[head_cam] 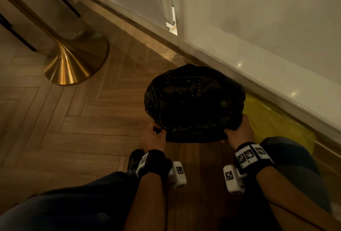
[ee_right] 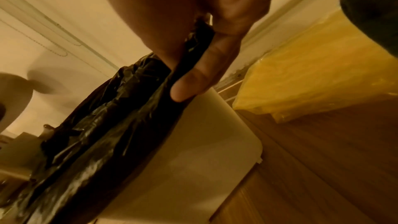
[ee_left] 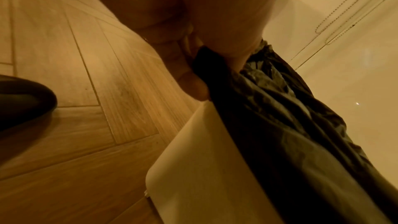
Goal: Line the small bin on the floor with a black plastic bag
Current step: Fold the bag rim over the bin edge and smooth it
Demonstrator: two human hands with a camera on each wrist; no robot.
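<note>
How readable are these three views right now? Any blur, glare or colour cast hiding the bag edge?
Head view: dim, black bag reads as one dark mass, small glare specks on the white cabinet. Left wrist: warm cast, soft blur, bin wall visible. Right wrist: same orange cast, sheen on bag folds.

Both forearms reached forward and down from the bottom of the head view, side by side, each wrist wrapped in a black band. The left hand (head_cam: 154, 135) was curled, fingers and thumb pinched closed. The right hand (head_cam: 238, 132) was likewise curled, its thumb pressed against the fingers (ee_right: 193, 81) in a tight pinch.
</note>
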